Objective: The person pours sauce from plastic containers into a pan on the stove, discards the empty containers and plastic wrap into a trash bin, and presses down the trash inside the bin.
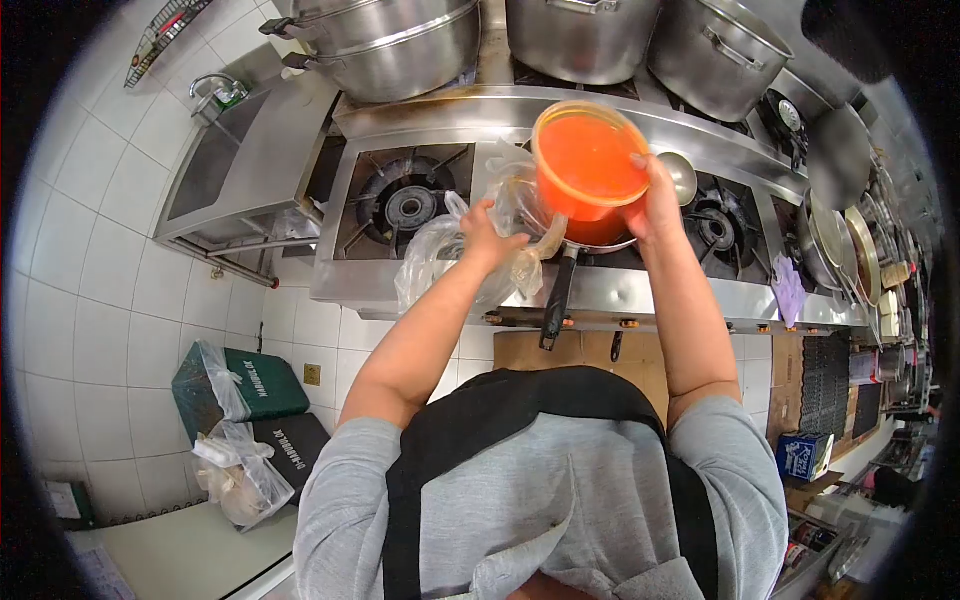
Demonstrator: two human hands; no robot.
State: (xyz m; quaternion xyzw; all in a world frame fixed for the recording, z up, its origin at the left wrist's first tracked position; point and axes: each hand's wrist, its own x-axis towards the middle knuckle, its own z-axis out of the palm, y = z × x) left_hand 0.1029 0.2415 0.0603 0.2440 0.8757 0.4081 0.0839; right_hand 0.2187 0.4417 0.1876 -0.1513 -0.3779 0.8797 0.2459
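My right hand (655,203) grips the side of a round plastic tub (548,180) filled with orange-red liquid. The tub is tilted above a saucepan with a black handle (560,300); some red shows inside the pan, the rest being hidden. Crumpled around my left hand (487,242) is a clear plastic bag (425,270). Thumb and index finger stand apart, while the other fingers seem curled into the bag and are partly hidden. Part of the bag lies close against the tub's left side.
Gas burners (410,207) flank the pan on the stove. Large metal pots (585,40) line the back. A ladle (678,178) rests behind the tub, and a purple cloth (788,290) hangs at the front edge. A metal sink unit (240,170) stands left; green boxes (265,385) sit below.
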